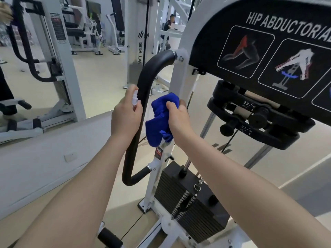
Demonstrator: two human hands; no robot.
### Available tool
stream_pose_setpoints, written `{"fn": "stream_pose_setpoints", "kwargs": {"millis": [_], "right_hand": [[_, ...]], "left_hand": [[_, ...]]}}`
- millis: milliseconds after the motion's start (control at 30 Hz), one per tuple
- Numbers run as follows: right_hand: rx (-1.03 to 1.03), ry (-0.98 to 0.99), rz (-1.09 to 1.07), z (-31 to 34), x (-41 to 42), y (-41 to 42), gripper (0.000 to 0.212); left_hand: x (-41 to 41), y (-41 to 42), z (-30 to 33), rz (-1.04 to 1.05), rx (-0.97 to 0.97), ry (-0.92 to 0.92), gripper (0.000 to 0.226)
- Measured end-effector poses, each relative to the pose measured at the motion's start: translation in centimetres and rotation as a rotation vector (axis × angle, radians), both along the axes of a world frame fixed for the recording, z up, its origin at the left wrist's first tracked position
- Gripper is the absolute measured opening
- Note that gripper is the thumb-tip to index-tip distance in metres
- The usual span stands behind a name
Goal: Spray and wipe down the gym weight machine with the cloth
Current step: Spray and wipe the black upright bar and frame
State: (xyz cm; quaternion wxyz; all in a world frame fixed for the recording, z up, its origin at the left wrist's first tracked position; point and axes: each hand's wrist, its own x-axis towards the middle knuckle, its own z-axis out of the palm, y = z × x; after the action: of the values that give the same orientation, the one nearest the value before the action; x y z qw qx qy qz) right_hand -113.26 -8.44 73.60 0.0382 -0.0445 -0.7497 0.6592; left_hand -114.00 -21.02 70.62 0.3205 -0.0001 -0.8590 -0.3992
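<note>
the handle (141,104), the black padded bar of the machine, runs nearly upright between your two hands, curving over to the white post (180,83) at the top and hooking back to it at the bottom; its long axis is close to vertical, so i'd judge the wipe wants to travel up and down along it, not across; the cloth (161,119) is bunched in your right hand (177,119), fingers and thumb curled round the blue wad, which sits just right of the handle and in front of the post, with a loose tail hanging below your grip; whether the cloth touches the handle itself you cannot tell from here, it looks just beside it; your left hand (126,117) is curled round a small white bottle (135,97), forefinger up at its top, nozzle just beside the handle's left face; so the handle lies to the right of your left grip and to the left of your right grip, both about equally near; further out from your right hand, down and to the right, is the stack (189,203) of weights with its pin; up and right of the cloth is the sign (268,51) with its diagrams; left of your left hand a mirror (53,59) shows other gym gear.
</note>
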Motion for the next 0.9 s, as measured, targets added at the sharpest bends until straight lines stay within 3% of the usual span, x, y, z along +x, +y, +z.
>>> {"fn": "stream_pose_setpoints", "kwargs": {"millis": [767, 900], "right_hand": [[0.098, -0.085, -0.040, -2.9, -0.2, 0.2, 0.016], [0.089, 0.112, -0.009, -1.8, -0.2, 0.1, 0.020]], "left_hand": [[0.8, -1.0, -7.7, 0.094, 0.071, -0.297, 0.034], [0.6, -1.1, -5.1, 0.071, 0.154, -0.163, 0.045]]}}
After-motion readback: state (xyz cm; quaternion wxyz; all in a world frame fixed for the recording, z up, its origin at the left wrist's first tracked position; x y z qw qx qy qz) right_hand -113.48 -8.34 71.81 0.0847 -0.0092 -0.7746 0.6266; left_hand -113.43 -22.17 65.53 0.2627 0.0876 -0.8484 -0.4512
